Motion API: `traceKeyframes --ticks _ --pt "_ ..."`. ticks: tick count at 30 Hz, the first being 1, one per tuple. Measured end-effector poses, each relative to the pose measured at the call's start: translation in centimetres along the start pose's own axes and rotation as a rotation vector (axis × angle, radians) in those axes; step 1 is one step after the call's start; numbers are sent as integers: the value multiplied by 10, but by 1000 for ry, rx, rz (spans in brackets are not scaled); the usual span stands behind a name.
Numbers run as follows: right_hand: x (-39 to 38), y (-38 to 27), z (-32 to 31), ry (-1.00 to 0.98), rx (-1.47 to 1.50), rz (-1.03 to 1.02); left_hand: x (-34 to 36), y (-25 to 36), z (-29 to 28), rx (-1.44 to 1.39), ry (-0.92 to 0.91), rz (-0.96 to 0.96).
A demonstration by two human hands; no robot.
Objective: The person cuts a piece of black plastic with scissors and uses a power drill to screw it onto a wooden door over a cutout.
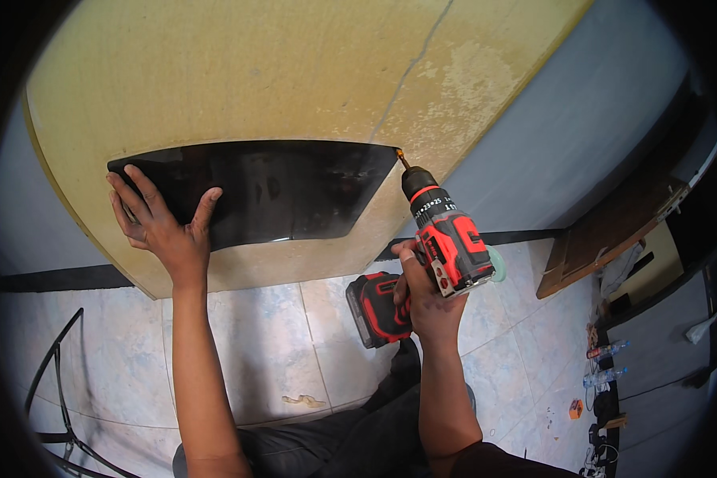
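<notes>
A glossy black panel (pixel 287 191) lies flat against a worn yellow wall (pixel 247 72). My left hand (pixel 167 231) presses on the panel's left end, its fingers spread and its thumb out to the side. My right hand (pixel 430 307) is wrapped round the handle of a red and black cordless drill (pixel 454 247). The drill points up and to the left, and its gold-coloured bit (pixel 401 155) meets the panel's upper right corner. Whether a screw sits under the bit is too small to tell. The drill's battery (pixel 378 309) hangs at the handle's lower end.
A pale tiled floor (pixel 239 342) runs below the wall, with a small tan scrap (pixel 303 401) on it. A thin black metal frame (pixel 60 390) stands at the left. On the right are a brown wooden door (pixel 613 231), plastic bottles (pixel 605 376) and a small orange box (pixel 575 409).
</notes>
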State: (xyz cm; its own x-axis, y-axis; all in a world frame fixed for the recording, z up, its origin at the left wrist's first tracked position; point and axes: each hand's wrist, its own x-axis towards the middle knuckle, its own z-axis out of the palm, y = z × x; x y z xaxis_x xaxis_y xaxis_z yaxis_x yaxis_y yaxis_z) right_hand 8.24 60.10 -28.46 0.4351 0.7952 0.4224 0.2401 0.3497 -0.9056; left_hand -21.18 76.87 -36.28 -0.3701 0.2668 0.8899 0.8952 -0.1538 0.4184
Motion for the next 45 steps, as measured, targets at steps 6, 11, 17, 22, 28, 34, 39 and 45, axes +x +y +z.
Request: traceKeyframes --ticks 6,11,17,22,28,34,39,45 --pt "19 35 -28 -63 -436 -514 0 3 -1 0 -10 -9" --pt "31 38 -40 -71 -605 -694 0 3 -2 -7 -11 -11" --pt "13 15 -16 -36 -250 -113 1 2 -4 -7 -11 -4" --pt "8 13 -7 -22 -116 -109 1 6 -6 -24 -11 -4" --pt "10 11 -7 -23 -172 -117 2 5 -7 -17 -12 -6" --pt "12 20 -9 -20 -203 -185 1 5 -6 -21 -9 -10" --pt "12 20 -12 -21 -289 -294 1 5 -5 -19 -8 -2" --pt "14 16 -15 -27 -286 -194 1 6 -6 -26 -14 -10"
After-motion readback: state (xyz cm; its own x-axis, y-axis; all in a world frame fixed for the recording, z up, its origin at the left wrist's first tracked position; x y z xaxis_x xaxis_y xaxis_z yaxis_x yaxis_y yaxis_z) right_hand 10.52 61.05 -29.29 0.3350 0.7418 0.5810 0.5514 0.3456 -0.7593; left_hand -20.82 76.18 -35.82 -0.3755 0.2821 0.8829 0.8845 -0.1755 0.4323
